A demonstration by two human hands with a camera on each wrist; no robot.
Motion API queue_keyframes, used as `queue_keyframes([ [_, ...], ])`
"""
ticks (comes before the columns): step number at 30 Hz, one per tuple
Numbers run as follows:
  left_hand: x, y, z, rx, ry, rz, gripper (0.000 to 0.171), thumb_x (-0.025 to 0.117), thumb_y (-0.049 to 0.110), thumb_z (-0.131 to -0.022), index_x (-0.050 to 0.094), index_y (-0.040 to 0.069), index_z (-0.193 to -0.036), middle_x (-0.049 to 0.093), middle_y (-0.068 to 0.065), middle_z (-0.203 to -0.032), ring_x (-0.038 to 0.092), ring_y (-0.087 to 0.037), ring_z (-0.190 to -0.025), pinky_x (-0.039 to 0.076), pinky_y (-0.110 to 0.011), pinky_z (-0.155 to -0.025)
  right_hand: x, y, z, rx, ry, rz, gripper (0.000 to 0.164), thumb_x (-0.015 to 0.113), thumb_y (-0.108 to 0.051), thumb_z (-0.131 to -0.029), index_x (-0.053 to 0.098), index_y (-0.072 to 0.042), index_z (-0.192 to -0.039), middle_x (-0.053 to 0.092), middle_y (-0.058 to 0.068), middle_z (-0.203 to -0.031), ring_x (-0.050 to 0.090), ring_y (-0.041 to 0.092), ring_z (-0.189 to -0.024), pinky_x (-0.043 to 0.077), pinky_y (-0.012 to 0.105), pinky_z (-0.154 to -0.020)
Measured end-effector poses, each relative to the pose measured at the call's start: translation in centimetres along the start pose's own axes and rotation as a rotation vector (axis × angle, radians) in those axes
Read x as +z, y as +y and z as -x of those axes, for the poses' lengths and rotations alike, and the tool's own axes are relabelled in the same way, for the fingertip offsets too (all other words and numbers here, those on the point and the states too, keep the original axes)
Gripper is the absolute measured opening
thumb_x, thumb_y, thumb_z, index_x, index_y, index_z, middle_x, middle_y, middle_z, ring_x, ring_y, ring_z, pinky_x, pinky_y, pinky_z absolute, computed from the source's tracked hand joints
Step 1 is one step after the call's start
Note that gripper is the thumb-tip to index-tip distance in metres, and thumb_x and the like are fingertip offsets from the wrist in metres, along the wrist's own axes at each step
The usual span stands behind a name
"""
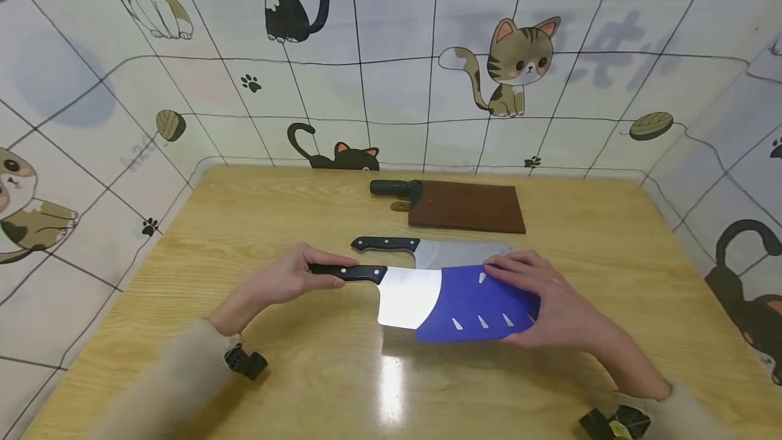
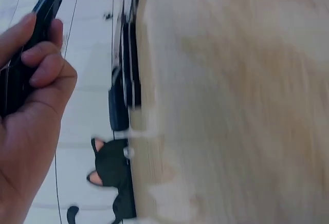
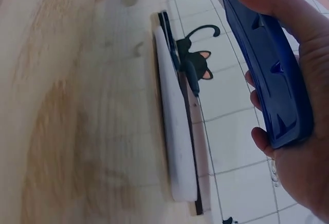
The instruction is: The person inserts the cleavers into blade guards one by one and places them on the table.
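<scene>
A cleaver [image 1: 406,297] with a black riveted handle is held raised over the table, tilted so its bare blade catches the light. My left hand [image 1: 299,277] grips the handle [image 2: 20,72], thumb and curled fingers wrapped about it. Over the front part of the blade sits a blue slotted blade guard [image 1: 473,311]. Its far end is gripped by my right hand [image 1: 556,301], thumb on one face and fingers on the other, as the guard [image 3: 277,75] shows in the right wrist view. Bare blade shows between handle and guard.
Just behind the held cleaver lies a second cleaver [image 1: 387,244] with a black handle, its blade partly hidden. Farther back, another black-handled knife lies in a brown sheath [image 1: 470,206]. The wooden table [image 1: 275,202] meets cat-patterned walls [image 1: 397,87] at the back and sides.
</scene>
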State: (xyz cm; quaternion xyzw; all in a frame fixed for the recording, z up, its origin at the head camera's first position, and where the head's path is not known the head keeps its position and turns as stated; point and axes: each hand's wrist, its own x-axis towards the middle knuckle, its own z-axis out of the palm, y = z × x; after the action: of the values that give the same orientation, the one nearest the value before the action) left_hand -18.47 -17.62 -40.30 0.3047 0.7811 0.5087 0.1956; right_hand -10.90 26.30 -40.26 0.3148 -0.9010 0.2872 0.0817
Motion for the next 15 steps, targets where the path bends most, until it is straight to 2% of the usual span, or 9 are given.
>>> queue_keyframes([
  [5,1.7,0.4,-0.8,0.02,0.022,0.013,0.034,0.074,0.005,-0.094,0.071,-0.001,-0.127,0.074,-0.011,-0.106,0.022,-0.007,-0.051,0.024,-0.023,-0.047,0.8,-0.1,-0.6,0.005,-0.004,-0.032,0.094,0.1,-0.039,-0.057,0.063,-0.014,-0.141,0.059,0.006,-0.143,0.042,0.028,-0.131,0.039,0.063,-0.096],
  [8,2.5,0.5,-0.8,0.022,0.05,0.013,0.033,0.074,0.002,-0.092,0.072,-0.001,-0.126,0.074,-0.012,-0.101,0.022,-0.007,-0.051,0.023,-0.023,-0.046,0.7,-0.2,-0.3,-0.004,0.023,-0.02,0.097,0.101,-0.036,-0.053,0.064,-0.013,-0.139,0.06,0.006,-0.141,0.043,0.028,-0.131,0.039,0.06,-0.096],
  [9,2.8,0.6,-0.8,0.025,0.058,0.014,0.033,0.075,0.002,-0.092,0.072,-0.001,-0.125,0.074,-0.012,-0.101,0.023,-0.007,-0.051,0.023,-0.023,-0.046,0.7,-0.2,-0.2,-0.004,0.031,-0.018,0.098,0.101,-0.034,-0.051,0.065,-0.013,-0.139,0.06,0.007,-0.141,0.043,0.028,-0.131,0.038,0.056,-0.098],
  [12,3.8,1.0,-0.7,0.024,0.06,0.026,0.035,0.074,0.004,-0.093,0.071,-0.001,-0.127,0.074,-0.012,-0.106,0.033,-0.006,-0.054,0.028,-0.021,-0.048,0.8,-0.3,0.0,0.009,0.045,-0.003,0.098,0.102,-0.034,-0.05,0.065,-0.014,-0.139,0.061,0.007,-0.141,0.043,0.03,-0.132,0.039,0.053,-0.099],
  [15,4.8,1.2,-0.9,0.037,0.068,0.043,0.036,0.073,0.003,-0.094,0.069,-0.003,-0.129,0.073,-0.015,-0.112,0.048,-0.006,-0.065,0.033,-0.02,-0.052,1.2,-0.4,0.0,0.05,0.038,-0.017,0.096,0.101,-0.036,-0.054,0.065,-0.013,-0.139,0.06,0.008,-0.142,0.043,0.034,-0.133,0.039,0.059,-0.1],
])
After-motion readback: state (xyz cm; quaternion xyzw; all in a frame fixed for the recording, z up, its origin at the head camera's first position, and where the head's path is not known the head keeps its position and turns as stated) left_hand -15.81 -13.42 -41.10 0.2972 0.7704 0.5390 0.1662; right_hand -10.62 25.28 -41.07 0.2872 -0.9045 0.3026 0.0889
